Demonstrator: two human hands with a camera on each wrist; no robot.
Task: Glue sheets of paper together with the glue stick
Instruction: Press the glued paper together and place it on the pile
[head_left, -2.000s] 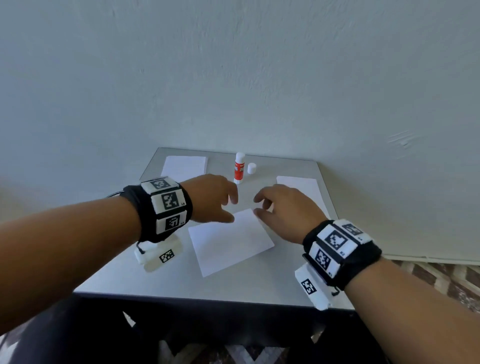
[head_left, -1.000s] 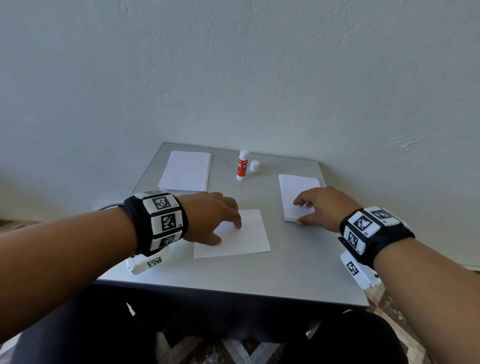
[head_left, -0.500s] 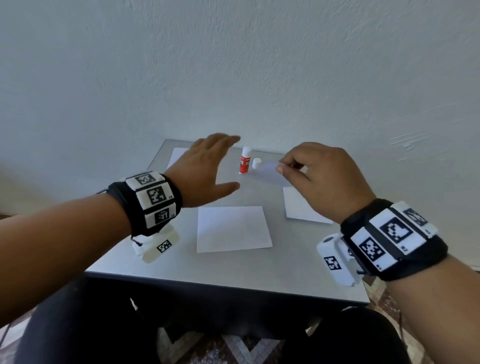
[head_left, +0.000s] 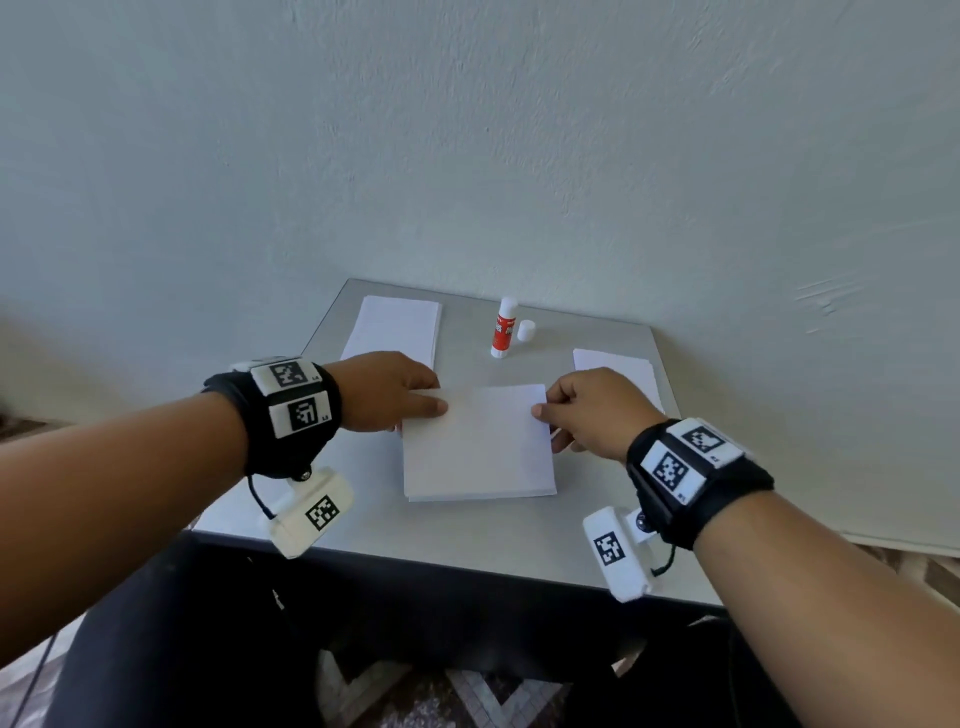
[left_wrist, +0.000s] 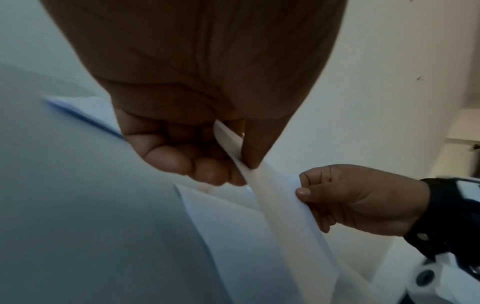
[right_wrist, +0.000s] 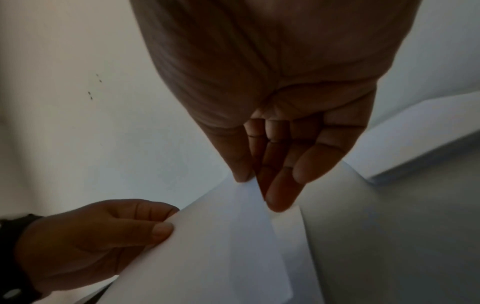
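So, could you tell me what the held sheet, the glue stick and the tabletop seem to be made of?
Held sheet: thin white matte paper; it bends between the left hand and right hand.
Glue stick: apparently smooth plastic, a white tube with a red label.
Tabletop: smooth pale grey with a soft sheen, perhaps laminate or painted metal; unclear.

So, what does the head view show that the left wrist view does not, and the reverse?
Only the head view shows the glue stick, its cap and the table. Only the left wrist view shows the left hand's fingers curled under the held sheet. Both show the left hand and right hand pinching it above another sheet.
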